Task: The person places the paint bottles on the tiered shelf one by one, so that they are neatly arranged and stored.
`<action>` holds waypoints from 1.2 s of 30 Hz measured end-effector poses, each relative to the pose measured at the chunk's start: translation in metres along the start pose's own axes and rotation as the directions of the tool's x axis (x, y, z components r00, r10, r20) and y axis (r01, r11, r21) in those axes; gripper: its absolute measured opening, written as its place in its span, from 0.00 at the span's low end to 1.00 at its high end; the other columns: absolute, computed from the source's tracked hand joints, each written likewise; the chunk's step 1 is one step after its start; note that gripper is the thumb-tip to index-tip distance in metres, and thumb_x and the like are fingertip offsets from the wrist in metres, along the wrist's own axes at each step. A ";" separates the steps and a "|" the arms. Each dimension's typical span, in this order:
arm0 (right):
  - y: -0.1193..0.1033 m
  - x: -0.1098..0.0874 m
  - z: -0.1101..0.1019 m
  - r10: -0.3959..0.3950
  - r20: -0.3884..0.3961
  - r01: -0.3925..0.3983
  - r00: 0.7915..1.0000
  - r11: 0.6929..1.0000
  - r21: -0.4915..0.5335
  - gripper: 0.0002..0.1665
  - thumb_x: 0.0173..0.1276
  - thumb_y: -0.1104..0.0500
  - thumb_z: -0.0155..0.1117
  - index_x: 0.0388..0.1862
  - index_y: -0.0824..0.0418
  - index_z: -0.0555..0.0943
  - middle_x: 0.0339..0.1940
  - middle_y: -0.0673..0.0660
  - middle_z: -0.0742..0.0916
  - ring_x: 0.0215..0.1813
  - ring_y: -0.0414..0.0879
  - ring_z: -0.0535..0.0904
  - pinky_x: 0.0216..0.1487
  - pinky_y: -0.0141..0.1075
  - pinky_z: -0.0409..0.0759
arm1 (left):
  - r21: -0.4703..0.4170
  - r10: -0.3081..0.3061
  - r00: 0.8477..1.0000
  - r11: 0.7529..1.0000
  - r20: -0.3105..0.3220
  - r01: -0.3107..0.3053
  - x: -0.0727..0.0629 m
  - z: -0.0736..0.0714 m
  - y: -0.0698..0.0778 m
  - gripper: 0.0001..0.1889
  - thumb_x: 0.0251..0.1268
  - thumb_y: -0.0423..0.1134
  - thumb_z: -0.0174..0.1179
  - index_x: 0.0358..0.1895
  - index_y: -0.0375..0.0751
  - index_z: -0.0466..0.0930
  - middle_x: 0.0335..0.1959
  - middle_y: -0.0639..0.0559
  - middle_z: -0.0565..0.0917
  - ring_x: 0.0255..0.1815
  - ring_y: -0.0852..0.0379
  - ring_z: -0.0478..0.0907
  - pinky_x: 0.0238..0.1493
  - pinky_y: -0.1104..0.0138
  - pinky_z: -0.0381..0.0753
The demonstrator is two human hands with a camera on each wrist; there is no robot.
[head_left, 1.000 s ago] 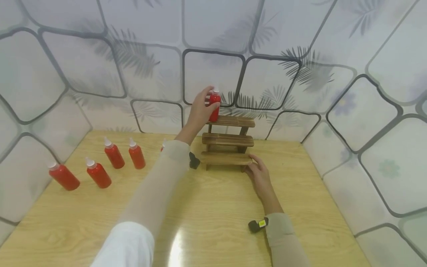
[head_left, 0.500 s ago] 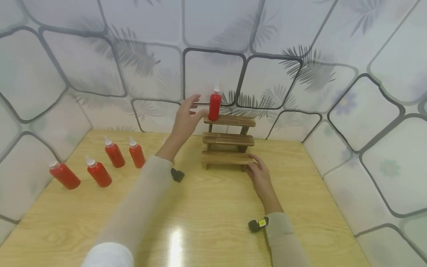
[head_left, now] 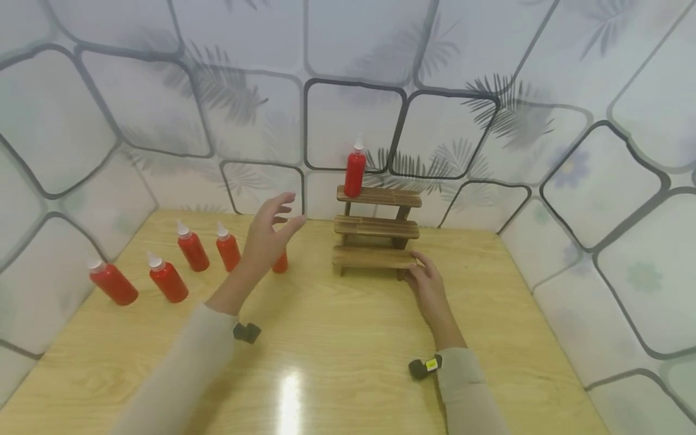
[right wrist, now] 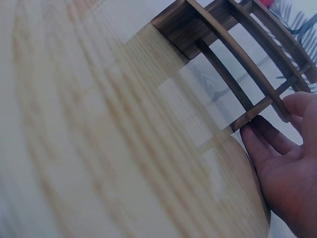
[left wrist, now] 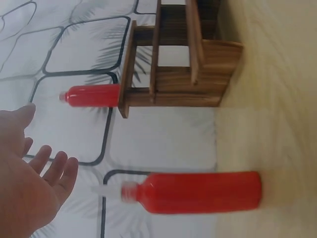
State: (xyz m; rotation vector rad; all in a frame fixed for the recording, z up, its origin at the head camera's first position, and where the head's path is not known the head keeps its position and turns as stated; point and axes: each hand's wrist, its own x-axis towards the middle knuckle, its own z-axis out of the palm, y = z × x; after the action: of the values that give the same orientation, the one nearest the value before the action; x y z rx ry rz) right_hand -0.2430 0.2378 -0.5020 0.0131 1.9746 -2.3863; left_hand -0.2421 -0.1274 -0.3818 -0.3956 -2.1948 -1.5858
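The left hand (head_left: pixel 264 238) has its fingers spread apart, near a shiny red squeeze bottle (left wrist: pixel 203 192). The right hand (head_left: pixel 429 290) pinches the bottom step of a wooden stand (head_left: pixel 376 227) near the surface's (head_left: pixel 337 338) back edge. A second red bottle (head_left: pixel 355 174) sits on the stand's top step; four more bottles (head_left: pixel 169 283) stand by the left edge.

No legible text, the yellow label (head_left: pixel 432 364) on the black wrist device (head_left: pixel 418 370) too small.

A three-tiered brown wooden stand (head_left: pixel 376 227) bears one upright red bottle (head_left: pixel 355 173) up top at the left end; five more red bottles (head_left: pixel 193 251) stand upright to its left
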 end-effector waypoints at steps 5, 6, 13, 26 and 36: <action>0.002 0.001 -0.002 0.006 0.013 -0.006 1.000 1.000 0.017 0.30 0.80 0.62 0.50 0.78 0.62 0.60 0.78 0.68 0.63 0.76 0.61 0.67 0.72 0.37 0.72 | -0.014 -0.023 0.998 1.000 -0.064 0.022 -0.025 -0.015 -0.014 0.25 0.69 0.38 0.65 0.68 0.42 0.74 0.64 0.44 0.78 0.60 0.48 0.76 0.62 0.51 0.79; 0.002 0.001 -0.002 0.007 0.017 -0.007 1.000 1.000 0.017 0.30 0.81 0.62 0.50 0.78 0.62 0.59 0.79 0.68 0.62 0.76 0.62 0.66 0.72 0.37 0.72 | -0.008 -0.028 0.997 1.000 -0.076 0.027 -0.029 -0.017 -0.017 0.24 0.69 0.38 0.65 0.67 0.41 0.75 0.64 0.43 0.78 0.60 0.47 0.76 0.61 0.51 0.79; 0.001 0.001 -0.003 -0.001 0.013 0.001 1.000 1.000 0.027 0.29 0.80 0.63 0.50 0.77 0.63 0.60 0.78 0.69 0.62 0.75 0.62 0.67 0.70 0.36 0.73 | 0.030 -0.152 0.986 0.988 -0.075 0.155 -0.046 -0.024 -0.042 0.26 0.69 0.46 0.65 0.66 0.41 0.75 0.65 0.42 0.77 0.60 0.42 0.75 0.63 0.50 0.76; 0.002 -0.001 0.000 -0.004 -0.001 0.004 1.000 1.000 0.021 0.28 0.80 0.63 0.49 0.76 0.62 0.61 0.75 0.68 0.67 0.74 0.59 0.69 0.69 0.35 0.74 | 0.016 -0.280 0.958 0.960 0.066 0.279 -0.042 -0.020 -0.071 0.27 0.70 0.34 0.62 0.71 0.37 0.68 0.71 0.38 0.71 0.69 0.36 0.70 0.72 0.45 0.68; 0.002 -0.002 -0.003 0.004 -0.001 -0.004 1.000 0.999 -0.032 0.28 0.81 0.60 0.50 0.77 0.58 0.62 0.72 0.66 0.68 0.73 0.55 0.70 0.68 0.33 0.75 | 0.039 -0.336 0.935 0.942 0.110 0.333 -0.037 -0.019 -0.074 0.31 0.70 0.30 0.60 0.74 0.39 0.62 0.71 0.36 0.71 0.71 0.37 0.68 0.73 0.46 0.69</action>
State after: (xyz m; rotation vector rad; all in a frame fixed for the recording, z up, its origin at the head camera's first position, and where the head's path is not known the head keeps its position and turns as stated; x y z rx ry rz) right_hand -0.2406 0.2401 -0.5043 0.0172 2.0111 -2.3516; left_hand -0.2396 -0.1683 -0.4559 -0.1107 -2.4684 -1.7484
